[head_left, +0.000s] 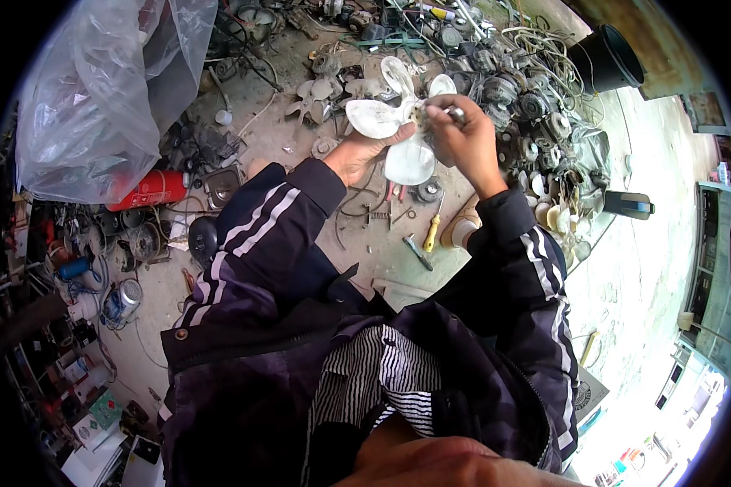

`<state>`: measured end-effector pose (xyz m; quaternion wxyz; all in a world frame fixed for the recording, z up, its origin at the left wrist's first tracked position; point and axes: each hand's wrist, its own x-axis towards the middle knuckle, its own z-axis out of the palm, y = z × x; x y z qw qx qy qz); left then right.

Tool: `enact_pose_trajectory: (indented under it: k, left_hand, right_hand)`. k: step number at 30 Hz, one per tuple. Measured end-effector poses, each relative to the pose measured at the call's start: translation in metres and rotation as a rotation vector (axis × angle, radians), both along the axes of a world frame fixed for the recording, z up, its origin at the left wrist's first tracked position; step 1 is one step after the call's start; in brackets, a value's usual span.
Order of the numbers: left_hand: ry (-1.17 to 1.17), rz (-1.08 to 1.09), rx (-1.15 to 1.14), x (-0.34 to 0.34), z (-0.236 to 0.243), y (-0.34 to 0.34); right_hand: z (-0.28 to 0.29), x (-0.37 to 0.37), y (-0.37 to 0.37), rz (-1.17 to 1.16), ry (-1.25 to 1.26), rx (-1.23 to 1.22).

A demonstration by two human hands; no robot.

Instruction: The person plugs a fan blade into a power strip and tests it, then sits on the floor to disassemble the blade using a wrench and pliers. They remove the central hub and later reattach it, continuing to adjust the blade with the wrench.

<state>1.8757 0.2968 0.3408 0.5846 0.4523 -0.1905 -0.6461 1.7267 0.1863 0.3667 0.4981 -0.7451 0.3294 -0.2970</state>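
A white four-bladed plastic fan impeller [406, 167] is held up in front of me. My left hand [365, 152] is closed on it from the lower left, thumb near the hub. My right hand [463, 138] is closed on a small silver metal piece [456, 115] at the hub; whether it is a tool or a shaft I cannot tell. Below lie red-handled pliers [391, 193], a spring [379, 215], a round dark motor part [429, 189], a yellow-handled screwdriver [430, 234] and a small hammer-like tool [418, 252].
Heaps of motor parts [503, 89] and cables cover the far ground. A clear plastic bag [89, 114] and red cylinder [150, 191] are at left, with more clutter beyond. A black bucket [605, 57] stands at upper right, a dark narrow object [625, 205] lower, on pale floor.
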Motion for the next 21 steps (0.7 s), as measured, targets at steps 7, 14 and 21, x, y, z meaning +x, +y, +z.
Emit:
enact_pose_trajectory:
  k: [7, 14, 21]
  left_hand:
    - [-0.056, 0.028, -0.006, 0.003, -0.009, 0.000]
    - [-0.035, 0.032, -0.030, 0.006, -0.016, 0.001]
    - [0.125, 0.049, -0.007, 0.008, -0.003, 0.002]
  right_hand:
    - [0.015, -0.013, -0.025, 0.349, -0.283, 0.843]
    - [0.017, -0.012, -0.025, 0.345, -0.672, 1.521]
    - [0.033, -0.034, -0.046, -0.047, 0.049, 0.416]
